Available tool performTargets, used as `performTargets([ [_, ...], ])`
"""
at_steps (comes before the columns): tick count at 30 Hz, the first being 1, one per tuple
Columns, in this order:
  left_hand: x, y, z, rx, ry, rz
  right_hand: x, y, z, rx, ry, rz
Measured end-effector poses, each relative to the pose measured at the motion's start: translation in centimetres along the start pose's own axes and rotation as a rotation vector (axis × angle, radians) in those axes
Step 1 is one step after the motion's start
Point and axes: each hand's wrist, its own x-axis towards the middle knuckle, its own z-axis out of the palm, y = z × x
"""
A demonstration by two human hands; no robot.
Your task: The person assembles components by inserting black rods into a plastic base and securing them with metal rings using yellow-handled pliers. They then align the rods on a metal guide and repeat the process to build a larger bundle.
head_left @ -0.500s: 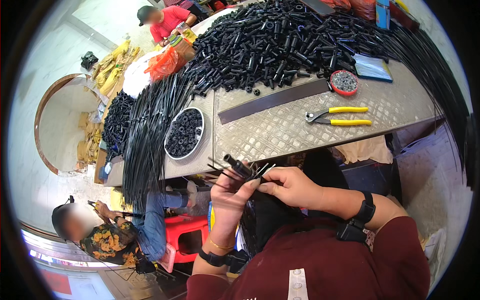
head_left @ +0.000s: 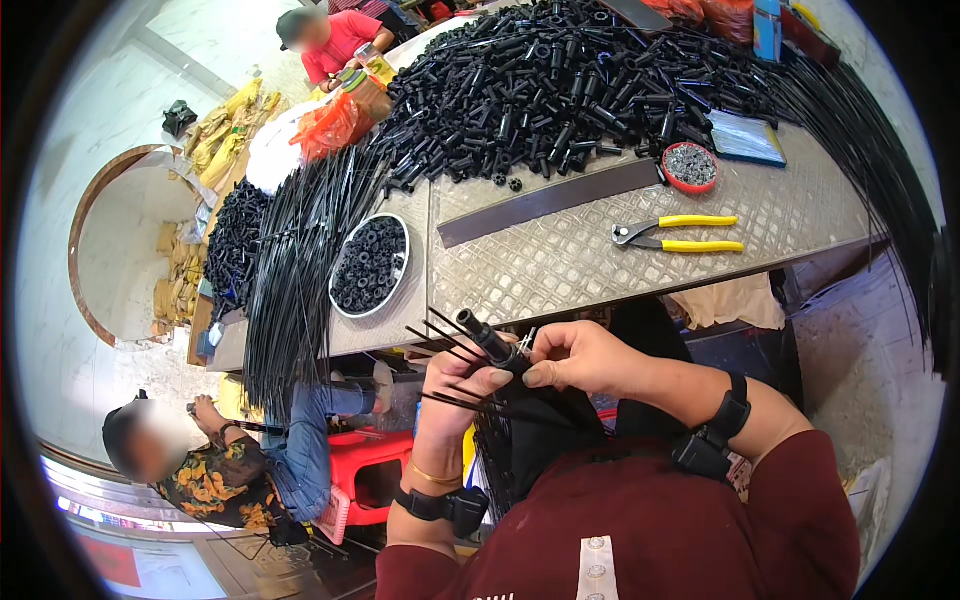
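Note:
Just off the table's near edge, my left hand (head_left: 458, 385) is closed around a black plastic tube-shaped hub (head_left: 484, 334). Its open end tilts up and to the left. Several thin black rods (head_left: 455, 402) fan out to the left past my left fingers and look joined at the hub's lower end. My right hand (head_left: 590, 358) is closed at that same end, thumb and forefinger bent in beside some silvery rod tips (head_left: 526, 342). Exactly what sits between those right fingertips is hidden.
Beyond lie a heap of black tube parts (head_left: 560, 90), a flat dark bar (head_left: 550, 203), yellow-handled pliers (head_left: 675, 233), a red bowl of small metal pieces (head_left: 690, 168) and a white bowl of black rings (head_left: 369, 267). Rod bundles (head_left: 290, 270) overhang the table. A co-worker (head_left: 225, 465) sits left.
The hub has shifted slightly right and down in my left hand. The rods now spread more visibly to the left. My right hand stays close, its fingers somewhat repositioned.

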Motion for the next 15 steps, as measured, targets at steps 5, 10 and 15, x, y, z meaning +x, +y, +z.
performTargets([
  [5, 1.2, -0.1, -1.2, -0.012, -0.149, -0.121, 0.1, -1.3, -0.2, 0.185, -0.017, 0.233],
  [10, 0.4, -3.1, 0.7, -0.453, 0.110, -0.131, 0.8, -1.5, -0.1, 0.084, 0.144, 0.220],
  [15, -1.3, -2.6, 2.8, -0.218, 0.050, -0.049, 1.7, 1.9, 0.7, -0.110, 0.217, 0.065],
])
